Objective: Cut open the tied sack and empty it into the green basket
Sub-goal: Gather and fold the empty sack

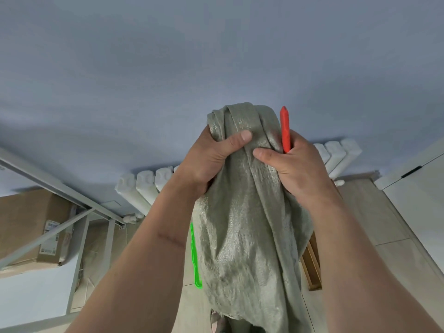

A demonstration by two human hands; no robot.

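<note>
Your sack [245, 212] is hoisted up upside down, left hand [211, 159] and right hand [295, 167] both bunching its top, right also pinching the red cutter [285, 131]. Keep shaking over the green basket [195, 255] edge below, mostly hidden.

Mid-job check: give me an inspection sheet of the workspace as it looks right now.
Surface: light wood-look floor below; no table in view.
Job's things: woven grey-green sack held up, hanging down; green basket rim just visible behind its left edge; red cutter upright.
Clutter: cardboard box at left under a grey metal frame.
Hands: left hand and right hand both grip the sack's top; the right also holds the cutter.
Cables: nothing seen.
Surroundings: white radiator, blue-grey wall, white cabinet at right.
</note>
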